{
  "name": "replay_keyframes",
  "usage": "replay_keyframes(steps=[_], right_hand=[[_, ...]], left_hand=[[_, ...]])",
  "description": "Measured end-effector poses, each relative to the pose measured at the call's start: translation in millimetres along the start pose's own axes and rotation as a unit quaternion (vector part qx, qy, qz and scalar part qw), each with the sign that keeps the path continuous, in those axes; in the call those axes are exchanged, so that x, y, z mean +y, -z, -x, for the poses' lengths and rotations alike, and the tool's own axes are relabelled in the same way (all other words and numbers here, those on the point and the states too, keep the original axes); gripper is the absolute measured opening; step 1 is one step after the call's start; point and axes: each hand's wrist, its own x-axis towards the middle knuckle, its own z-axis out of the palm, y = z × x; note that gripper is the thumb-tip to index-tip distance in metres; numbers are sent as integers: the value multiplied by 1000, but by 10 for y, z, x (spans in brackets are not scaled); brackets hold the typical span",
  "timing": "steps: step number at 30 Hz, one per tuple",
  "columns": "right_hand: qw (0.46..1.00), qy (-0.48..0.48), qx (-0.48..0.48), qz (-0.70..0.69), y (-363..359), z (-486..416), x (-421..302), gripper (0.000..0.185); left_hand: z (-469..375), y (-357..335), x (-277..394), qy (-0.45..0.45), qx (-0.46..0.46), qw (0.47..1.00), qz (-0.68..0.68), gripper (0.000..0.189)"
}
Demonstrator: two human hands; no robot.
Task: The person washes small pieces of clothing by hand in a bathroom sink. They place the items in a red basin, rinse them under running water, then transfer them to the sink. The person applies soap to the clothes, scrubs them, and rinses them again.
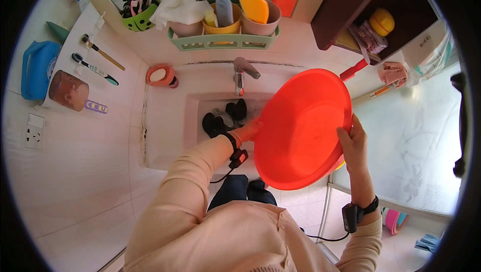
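Between my two hands a red plastic basin [306, 129] is held tilted over the right side of the white sink [165, 121], and its inside shows nothing in it. My left hand [250, 130] grips the basin's left edge; its fingers are partly hidden by the rim. On the right edge my right hand [353, 142] is closed, thumb on the inner wall. Dark and grey wet cloth items [223, 118], perhaps socks, lie in the sink bowl under the chrome faucet [242, 74]. Part of the bowl is hidden behind the basin.
An orange soap dish [161, 74] with white soap sits at the sink's back left corner. Above the faucet, a green wall rack [225, 42] holds several cups. Toothbrushes [96, 69] hang on the left wall. A frosted glass panel [409, 133] stands close on the right.
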Motion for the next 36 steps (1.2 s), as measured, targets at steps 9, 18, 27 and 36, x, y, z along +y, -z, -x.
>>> replay_keyframes(steps=[9, 18, 27, 36], right_hand=[[953, 41, -45, 296, -419, -8, -651, 57], [852, 254, -122, 441, -921, 274, -860, 61], [836, 257, -137, 466, -933, 497, -813, 61], [828, 311, -97, 456, -608, 823, -554, 62]], left_hand=[[169, -316, 482, 58, -52, 997, -15, 63], [-300, -391, 174, 71, -72, 995, -12, 68], [-259, -520, 138, 81, -72, 994, -16, 68], [-347, -217, -669, -121, 45, 965, -229, 32]])
